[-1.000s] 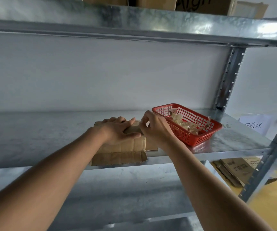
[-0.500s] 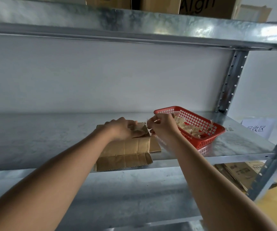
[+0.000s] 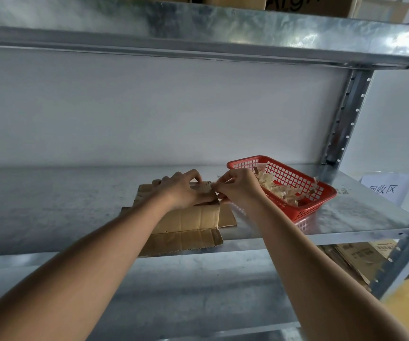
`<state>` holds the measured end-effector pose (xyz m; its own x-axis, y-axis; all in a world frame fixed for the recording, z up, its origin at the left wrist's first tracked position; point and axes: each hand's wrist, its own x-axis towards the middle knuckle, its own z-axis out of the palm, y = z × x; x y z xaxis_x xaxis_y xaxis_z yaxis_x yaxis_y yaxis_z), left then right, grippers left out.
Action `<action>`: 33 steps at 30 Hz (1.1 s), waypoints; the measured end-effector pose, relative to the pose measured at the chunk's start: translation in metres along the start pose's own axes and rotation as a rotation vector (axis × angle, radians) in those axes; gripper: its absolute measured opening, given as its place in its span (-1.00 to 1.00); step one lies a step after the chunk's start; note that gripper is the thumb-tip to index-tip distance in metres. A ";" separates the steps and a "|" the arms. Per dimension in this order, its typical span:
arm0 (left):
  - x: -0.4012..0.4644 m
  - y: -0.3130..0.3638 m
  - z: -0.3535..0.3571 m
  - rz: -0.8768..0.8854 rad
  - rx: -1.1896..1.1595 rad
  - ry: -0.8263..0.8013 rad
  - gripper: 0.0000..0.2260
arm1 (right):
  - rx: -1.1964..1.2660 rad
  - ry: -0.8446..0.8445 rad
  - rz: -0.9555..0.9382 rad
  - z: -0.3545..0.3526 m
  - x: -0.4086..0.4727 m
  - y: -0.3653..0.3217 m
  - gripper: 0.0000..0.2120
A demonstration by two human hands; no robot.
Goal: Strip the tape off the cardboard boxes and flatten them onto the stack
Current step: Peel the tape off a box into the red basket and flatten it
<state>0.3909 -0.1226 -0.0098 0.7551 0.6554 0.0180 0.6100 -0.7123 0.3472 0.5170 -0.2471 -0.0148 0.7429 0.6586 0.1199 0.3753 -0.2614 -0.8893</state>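
Observation:
A small brown cardboard box [image 3: 193, 217] lies on the metal shelf [image 3: 51, 205], its lower flaps spread open toward me. My left hand [image 3: 183, 188] rests on top of the box and holds it down, fingers curved over its far edge. My right hand [image 3: 237, 188] is at the box's right top corner and pinches a strip of clear tape [image 3: 209, 187] that lifts off the cardboard. A red plastic basket [image 3: 321, 193] to the right holds several crumpled tape strips.
The shelf's upright post [image 3: 346, 114] stands behind the basket. A higher shelf [image 3: 198, 33] with cardboard boxes on it runs overhead. Flattened cardboard [image 3: 355, 257] lies stacked lower right, below the shelf. A white paper label [image 3: 385, 188] is at the far right.
My right hand has pulled the tape end up and away from the box corner. The left hand has stayed on the box top. The camera has tilted slightly.

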 end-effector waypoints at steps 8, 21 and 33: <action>-0.014 0.003 -0.001 0.023 -0.038 -0.004 -0.48 | -0.226 0.052 -0.064 0.006 0.005 -0.032 -0.88; -0.007 -0.006 0.005 0.070 -0.047 0.004 -0.41 | 0.047 0.006 0.093 0.010 0.008 -0.026 -0.92; -0.002 -0.037 -0.035 0.093 -0.061 -0.193 -0.61 | -0.289 0.055 -0.158 0.012 0.014 -0.012 -0.66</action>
<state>0.3581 -0.0888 0.0100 0.8432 0.5229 -0.1248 0.5239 -0.7471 0.4091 0.5163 -0.2256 -0.0079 0.6885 0.6702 0.2771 0.6245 -0.3536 -0.6964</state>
